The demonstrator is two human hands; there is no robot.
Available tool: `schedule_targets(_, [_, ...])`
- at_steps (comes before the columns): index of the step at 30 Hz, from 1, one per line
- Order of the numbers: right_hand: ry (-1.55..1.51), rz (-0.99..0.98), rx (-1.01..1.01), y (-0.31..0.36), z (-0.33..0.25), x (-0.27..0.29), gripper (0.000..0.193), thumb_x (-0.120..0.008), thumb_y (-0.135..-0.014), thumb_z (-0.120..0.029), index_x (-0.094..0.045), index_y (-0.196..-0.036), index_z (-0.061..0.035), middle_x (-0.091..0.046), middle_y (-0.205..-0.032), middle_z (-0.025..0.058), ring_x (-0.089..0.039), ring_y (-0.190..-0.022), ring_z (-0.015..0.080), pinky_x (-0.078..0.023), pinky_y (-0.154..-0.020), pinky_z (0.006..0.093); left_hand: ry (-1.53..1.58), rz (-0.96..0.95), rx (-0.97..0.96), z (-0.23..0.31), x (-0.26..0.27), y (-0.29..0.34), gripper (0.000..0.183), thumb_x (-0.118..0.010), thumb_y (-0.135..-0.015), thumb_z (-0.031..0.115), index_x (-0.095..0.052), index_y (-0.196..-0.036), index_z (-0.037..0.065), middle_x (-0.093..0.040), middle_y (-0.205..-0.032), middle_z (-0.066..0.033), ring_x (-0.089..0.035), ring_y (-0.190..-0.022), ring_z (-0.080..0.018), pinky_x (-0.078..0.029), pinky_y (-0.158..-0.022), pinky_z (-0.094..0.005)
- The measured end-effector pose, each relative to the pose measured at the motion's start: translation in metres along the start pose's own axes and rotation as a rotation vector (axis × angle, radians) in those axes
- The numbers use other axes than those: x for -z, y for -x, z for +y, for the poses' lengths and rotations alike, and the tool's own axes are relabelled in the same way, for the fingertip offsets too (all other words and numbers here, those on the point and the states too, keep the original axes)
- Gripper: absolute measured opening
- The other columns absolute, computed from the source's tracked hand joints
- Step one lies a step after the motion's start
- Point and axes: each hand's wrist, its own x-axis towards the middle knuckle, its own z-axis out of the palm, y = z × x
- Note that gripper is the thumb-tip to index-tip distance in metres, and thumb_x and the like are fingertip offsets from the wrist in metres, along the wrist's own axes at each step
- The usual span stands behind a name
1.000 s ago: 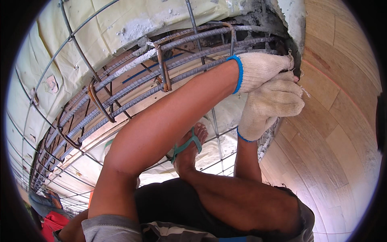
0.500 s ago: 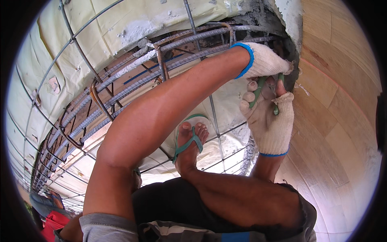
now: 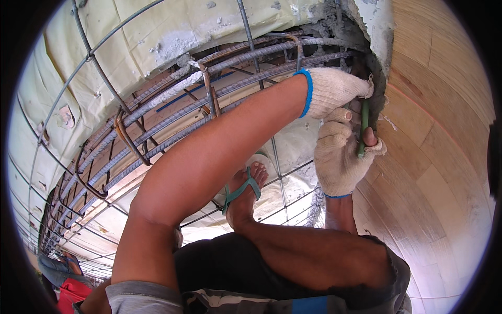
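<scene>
My right hand (image 3: 342, 154), in a cream knitted glove with bare fingertips, is closed around green-handled pliers (image 3: 363, 128). One handle shows along the thumb; the jaws are hidden toward the rough concrete edge (image 3: 377, 86). Just above is my left hand (image 3: 334, 93), gloved alike with a blue cuff, reaching in beside that edge where the steel bars end. Its fingers are mostly out of sight, so I cannot tell what they hold. Ribbed rebar (image 3: 246, 63) with bent stirrups (image 3: 210, 91) passes behind my left forearm.
Thin steel mesh (image 3: 90, 52) stretches over pale yellow sheeting (image 3: 141, 26). Wood-look tiles (image 3: 423, 120) curve down the right side. My foot in a green flip-flop (image 3: 253, 183) is below, among mesh bars. Red cloth (image 3: 73, 294) shows at lower left.
The fingers of my right hand have closed; two spread green handles showed before, one plainly now. My left hand has shifted slightly down and left.
</scene>
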Motion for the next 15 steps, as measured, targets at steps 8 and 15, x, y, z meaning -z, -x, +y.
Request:
schedule_targets(8, [0.478, 0.450, -0.083, -0.010, -0.008, -0.057, 0.040, -0.056, -0.104, -0.031, -0.060, -0.135, -0.0067, -0.068, -0.107, 0.0107, -0.067, -0.094, 0.0255, -0.057, -0.091, 0.0452, -0.293, 0.057, 0.026, 0.005, 0.019, -0.009, 0.020, -0.075, -0.095, 0.022, -0.078, -0.101, 0.002, -0.076, -0.084, -0.0057, -0.065, -0.064, -0.0104, -0.046, -0.049, -0.0249])
schedule_targets(15, [0.247, 0.269, -0.008, -0.012, -0.006, -0.027, 0.035, -0.056, -0.108, -0.032, -0.058, -0.131, -0.0058, -0.063, -0.111, 0.0110, -0.061, -0.102, 0.0202, -0.054, -0.089, 0.0382, -0.357, 0.119, -0.068, 0.008, 0.008, -0.002, 0.029, -0.073, -0.095, 0.026, -0.079, -0.102, -0.002, -0.078, -0.088, -0.0095, -0.067, -0.070, -0.0131, -0.055, -0.064, -0.0307])
